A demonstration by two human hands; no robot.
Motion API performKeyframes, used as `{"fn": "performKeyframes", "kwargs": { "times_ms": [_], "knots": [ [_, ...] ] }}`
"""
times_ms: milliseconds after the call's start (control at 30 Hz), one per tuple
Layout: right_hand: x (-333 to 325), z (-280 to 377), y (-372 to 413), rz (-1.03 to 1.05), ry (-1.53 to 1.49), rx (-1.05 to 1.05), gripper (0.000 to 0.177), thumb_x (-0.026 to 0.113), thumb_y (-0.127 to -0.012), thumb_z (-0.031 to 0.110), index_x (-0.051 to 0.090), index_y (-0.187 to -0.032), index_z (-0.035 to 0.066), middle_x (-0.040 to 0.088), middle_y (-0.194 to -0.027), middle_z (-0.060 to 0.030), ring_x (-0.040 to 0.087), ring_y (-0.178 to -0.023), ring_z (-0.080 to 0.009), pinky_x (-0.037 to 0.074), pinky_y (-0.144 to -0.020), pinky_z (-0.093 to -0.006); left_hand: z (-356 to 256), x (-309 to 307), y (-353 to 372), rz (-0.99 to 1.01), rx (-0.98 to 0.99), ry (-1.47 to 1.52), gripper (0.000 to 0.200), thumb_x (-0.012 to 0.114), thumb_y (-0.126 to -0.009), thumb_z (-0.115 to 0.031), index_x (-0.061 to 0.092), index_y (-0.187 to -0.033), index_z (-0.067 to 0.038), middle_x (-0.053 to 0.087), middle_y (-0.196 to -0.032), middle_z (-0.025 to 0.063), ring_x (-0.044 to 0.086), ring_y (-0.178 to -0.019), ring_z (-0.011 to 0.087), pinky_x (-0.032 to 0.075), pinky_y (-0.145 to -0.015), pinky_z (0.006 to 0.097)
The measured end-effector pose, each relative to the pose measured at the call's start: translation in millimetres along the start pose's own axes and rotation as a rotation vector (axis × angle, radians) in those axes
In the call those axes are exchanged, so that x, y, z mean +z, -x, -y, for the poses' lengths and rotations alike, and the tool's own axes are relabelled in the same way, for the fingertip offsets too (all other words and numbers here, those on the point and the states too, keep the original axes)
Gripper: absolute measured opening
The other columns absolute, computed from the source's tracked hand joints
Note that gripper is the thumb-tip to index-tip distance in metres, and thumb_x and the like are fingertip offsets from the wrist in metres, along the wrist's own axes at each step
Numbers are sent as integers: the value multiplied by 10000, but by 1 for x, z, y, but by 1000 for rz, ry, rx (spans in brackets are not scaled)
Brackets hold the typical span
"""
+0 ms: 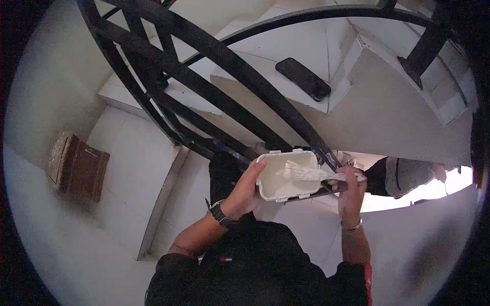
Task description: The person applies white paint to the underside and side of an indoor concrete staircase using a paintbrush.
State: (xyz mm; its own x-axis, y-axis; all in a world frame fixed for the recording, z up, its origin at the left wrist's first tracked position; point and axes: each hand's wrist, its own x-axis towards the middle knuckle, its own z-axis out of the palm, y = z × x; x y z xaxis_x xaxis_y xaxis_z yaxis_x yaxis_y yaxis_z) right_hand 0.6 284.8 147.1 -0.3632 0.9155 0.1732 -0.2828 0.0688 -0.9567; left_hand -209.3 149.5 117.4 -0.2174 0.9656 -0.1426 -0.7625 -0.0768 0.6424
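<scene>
My left hand (244, 190) grips the left side of a white plastic tub (278, 198), thumb over its rim. A pale, creamy paint-like liquid (274, 177) lies inside. My right hand (351, 189) is closed around the handle of a paintbrush (306, 173) at the tub's right side. Its bristles, coated in the same pale stuff, point left over the tub's opening. Part of the handle is hidden by my fingers. A dark watch is on my left wrist, and a thin bracelet circles the right one.
Black metal railing bars (232, 66) curve across just beyond the tub. A black phone (303, 79) lies on a white tiled step (286, 38). At the left stands a brown wooden box-like object (79, 166). Something grey and dark (408, 176) sits at the right beside a bright opening.
</scene>
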Motion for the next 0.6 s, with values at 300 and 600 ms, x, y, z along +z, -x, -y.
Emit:
{"fn": "performKeyframes", "kwargs": {
  "times_ms": [300, 600],
  "knots": [
    [19, -13, 33, -281, -535, 379, 138, 559, -901, 220, 547, -930, 85, 573, -676, -47, 554, -626, -141, 494, -658, -333, -14, -9, 5, 87, -19, -148, 508, 354, -970, -387, 348, -1359, -61, 447, -1346, 108, 455, -1223, 237, 370, -1030, 368],
    [28, -4, 68, -352, -744, 169, 135, 594, -868, 246, 567, -899, 117, 581, -667, -28, 562, -579, -149, 511, -646, -340, -44, 22, 20, 332, -203, 46, 572, 306, -950, -486, 349, -1351, -80, 452, -1336, 132, 499, -1181, 283, 455, -933, 468]
  ]
}}
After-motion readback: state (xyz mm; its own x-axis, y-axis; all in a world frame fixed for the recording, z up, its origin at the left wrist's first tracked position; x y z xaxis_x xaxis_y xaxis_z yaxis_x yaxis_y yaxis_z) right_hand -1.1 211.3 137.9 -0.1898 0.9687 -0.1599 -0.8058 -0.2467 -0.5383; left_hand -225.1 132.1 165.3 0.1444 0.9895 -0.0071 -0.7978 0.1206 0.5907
